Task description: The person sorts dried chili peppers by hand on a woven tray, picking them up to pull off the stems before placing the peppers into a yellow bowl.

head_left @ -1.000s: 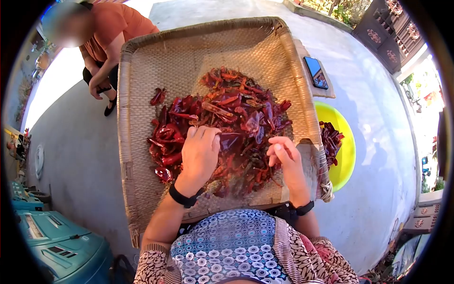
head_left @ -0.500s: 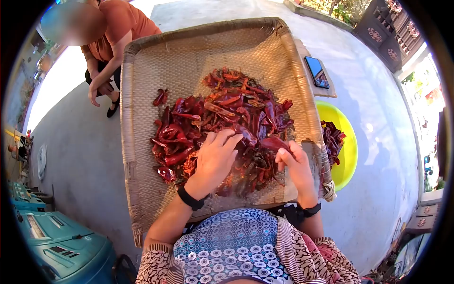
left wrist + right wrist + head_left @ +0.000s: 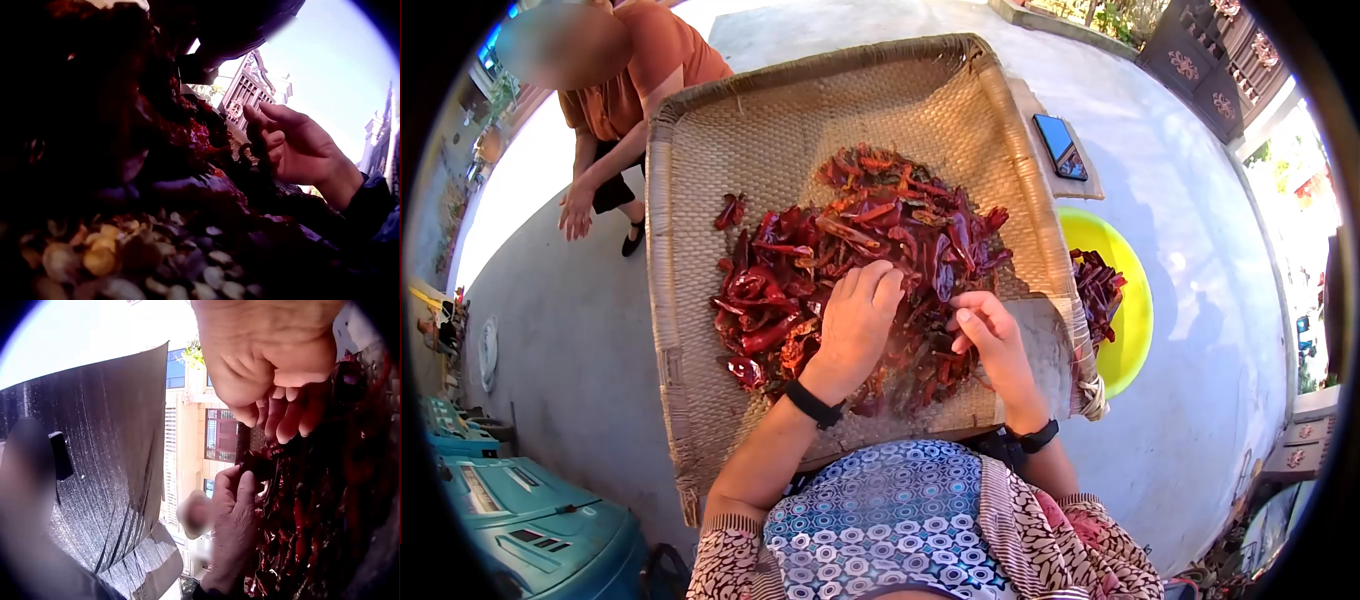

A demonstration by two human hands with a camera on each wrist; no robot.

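Dried red chili peppers (image 3: 775, 285) lie heaped in a woven tray (image 3: 750, 130). My left hand (image 3: 860, 322) is over the middle of the heap. Its thumb and fingers pinch a dark dried chili (image 3: 257, 465), seen in the right wrist view. Just right of it, my right hand (image 3: 997, 345) hovers low over the heap's near right side. Its fingers curl loosely with no chili visible between them, as the left wrist view of this right hand (image 3: 300, 147) also shows. Pale seeds (image 3: 212, 275) lie under the left wrist.
A yellow basin (image 3: 1135, 300) with more chilies (image 3: 1097, 292) stands right of the tray. A phone (image 3: 1060, 147) lies on a board beyond it. Another person (image 3: 635, 90) bends beside the tray's far left corner. A teal machine-like object (image 3: 540, 515) stands at lower left.
The left hand moved right and slightly up, then stayed near the heap's middle. The right hand gripped a long chili half a second ago; it has moved left and no longer shows that chili.
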